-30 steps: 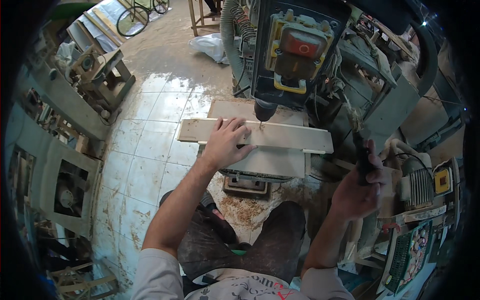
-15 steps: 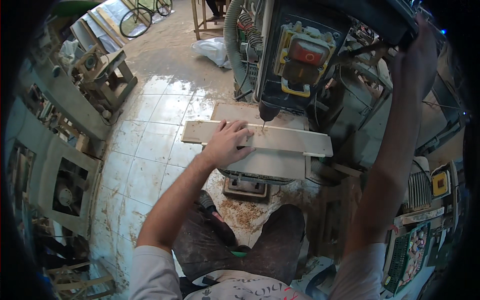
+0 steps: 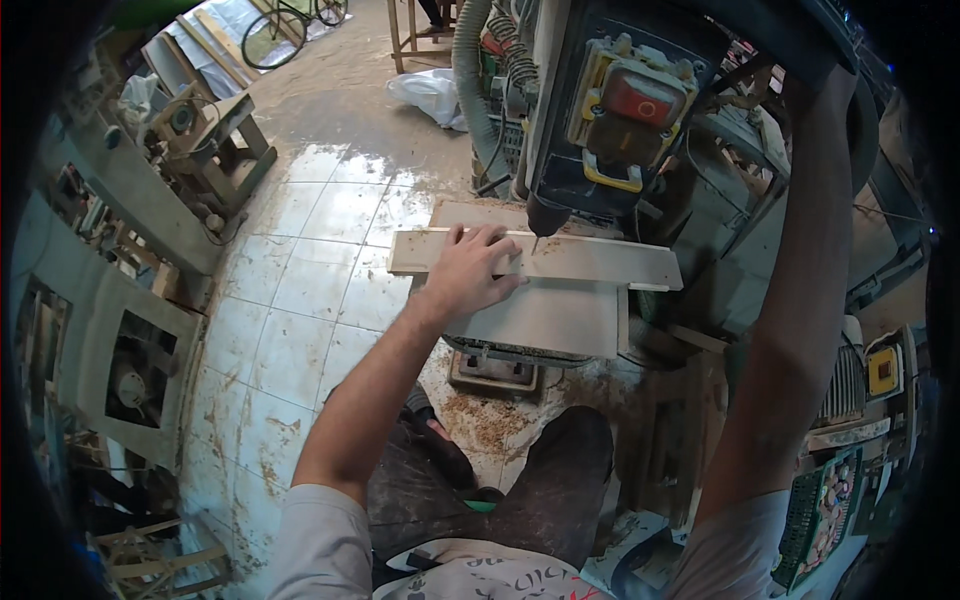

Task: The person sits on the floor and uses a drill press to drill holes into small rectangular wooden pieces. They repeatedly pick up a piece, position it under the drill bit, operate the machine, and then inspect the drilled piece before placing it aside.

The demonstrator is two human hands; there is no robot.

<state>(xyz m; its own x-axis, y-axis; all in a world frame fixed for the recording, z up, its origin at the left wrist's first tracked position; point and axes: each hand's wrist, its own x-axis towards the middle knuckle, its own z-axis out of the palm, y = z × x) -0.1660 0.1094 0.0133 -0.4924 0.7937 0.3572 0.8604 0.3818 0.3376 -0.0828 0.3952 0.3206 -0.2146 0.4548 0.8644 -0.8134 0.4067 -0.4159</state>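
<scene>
Far left: dusty grey machine (image 3: 65, 350) with a square opening, and a low stand (image 3: 215, 140) behind it, both well apart from the hands.
Floor: pale tiles (image 3: 270, 320) smeared with dust, with a bicycle (image 3: 275, 40) and a white bag (image 3: 430, 98) farther back, so nothing there gets in the way.
Left hand (image 3: 470, 265): laid across the board left of the drill, fingers hooked toward the far edge, thumb by the near one. Looks clamped on it to me.
Narrow board (image 3: 585, 260): lying crosswise on a wider pale panel (image 3: 545, 320), which sits on the drill's desk. It's slid a bit right and away from the person in the last half second, so a different patch of wood is at the bit, I reckon.
Drill bit (image 3: 537, 243): just right of the left hand, pointing down at the board; can't tell if it touches.
Switch box (image 3: 640, 105): red and yellow, on the dark drill head, which blocks a good chunk of the view.
Right hand (image 3: 825, 90): up by the drill head; a second ago it was low, around a black grip. Fingers hidden, can't tell their state.
Far right: finned motor (image 3: 842, 385), partly behind the forearm, and a green crate (image 3: 820, 520) below.
</scene>
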